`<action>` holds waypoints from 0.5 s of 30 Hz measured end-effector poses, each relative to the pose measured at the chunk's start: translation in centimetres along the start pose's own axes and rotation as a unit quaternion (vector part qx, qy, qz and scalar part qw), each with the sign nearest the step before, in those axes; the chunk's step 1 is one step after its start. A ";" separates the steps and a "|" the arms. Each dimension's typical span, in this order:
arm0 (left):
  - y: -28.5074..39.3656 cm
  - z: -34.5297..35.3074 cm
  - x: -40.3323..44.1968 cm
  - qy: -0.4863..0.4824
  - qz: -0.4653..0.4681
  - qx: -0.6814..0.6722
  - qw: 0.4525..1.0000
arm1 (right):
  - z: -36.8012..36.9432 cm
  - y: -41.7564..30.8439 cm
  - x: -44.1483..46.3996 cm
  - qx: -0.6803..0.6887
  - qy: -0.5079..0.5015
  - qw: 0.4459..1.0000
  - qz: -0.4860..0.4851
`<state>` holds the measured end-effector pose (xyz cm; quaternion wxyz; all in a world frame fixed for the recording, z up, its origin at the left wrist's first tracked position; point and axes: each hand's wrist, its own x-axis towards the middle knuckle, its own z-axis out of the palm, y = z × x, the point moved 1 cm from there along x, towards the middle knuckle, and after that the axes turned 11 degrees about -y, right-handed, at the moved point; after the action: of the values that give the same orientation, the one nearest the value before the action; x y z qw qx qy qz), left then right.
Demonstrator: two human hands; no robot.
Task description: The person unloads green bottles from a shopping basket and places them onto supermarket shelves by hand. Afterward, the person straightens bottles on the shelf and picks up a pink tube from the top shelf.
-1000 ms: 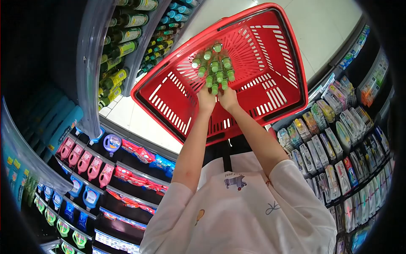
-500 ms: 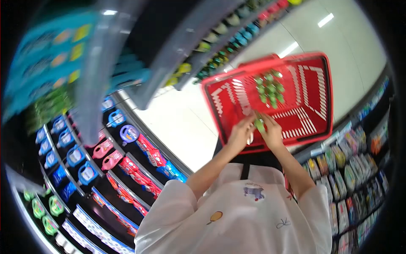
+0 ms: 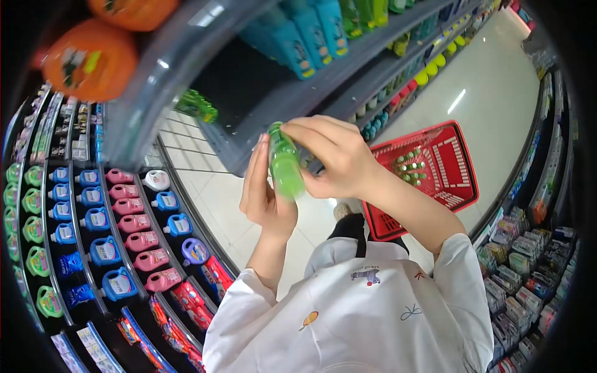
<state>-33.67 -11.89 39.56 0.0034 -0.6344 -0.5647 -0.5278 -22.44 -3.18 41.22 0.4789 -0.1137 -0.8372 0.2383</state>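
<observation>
A small bottle of green liquid [image 3: 287, 169] is between my two hands, held up before the grey shelf. My right hand [image 3: 329, 152] grips it from the right, fingers near its narrow end and thumb lower on its side. My left hand [image 3: 266, 202] is closed against its left side, fingers stretched along it and partly hidden behind it. The red shopping basket [image 3: 449, 205] lies below and beyond my right forearm. Inside it stands a cluster of green bottles [image 3: 410, 166].
Close by are the grey shelf [image 3: 255, 118], with green bottles [image 3: 198, 105] at its left end and blue packs [image 3: 311, 37] on top. Orange containers [image 3: 90, 59] are at upper left. Detergent jugs [image 3: 140, 241] line the left shelves; small packages [image 3: 516, 255] fill the right shelves.
My hands have moved up and left, from over the basket to the shelf, with a green bottle between them. The view has turned, and the basket now appears lower and smaller.
</observation>
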 end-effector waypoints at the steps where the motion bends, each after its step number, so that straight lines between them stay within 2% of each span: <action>1: -0.5 -0.6 0.4 0.021 -0.008 -0.020 1.000 | 0.6 -0.4 1.1 -0.009 -0.004 1.000 -0.004; 5: -3.6 -2.6 1.7 0.058 -0.098 -0.096 0.989 | 4.3 0.3 4.2 -0.008 -0.003 1.000 -0.002; 12: -7.6 -4.4 2.6 0.072 -0.159 -0.074 0.982 | 9.9 2.8 6.5 0.022 -0.095 0.991 0.094; 15: -8.7 -4.5 2.9 0.075 -0.147 -0.068 0.984 | 11.8 3.4 7.8 0.034 -0.090 0.992 0.078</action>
<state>-43.50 -9.34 38.38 -0.0748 -0.5015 -0.6128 -0.6061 -36.71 -0.41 40.28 0.3852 -0.1406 -0.8566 0.3131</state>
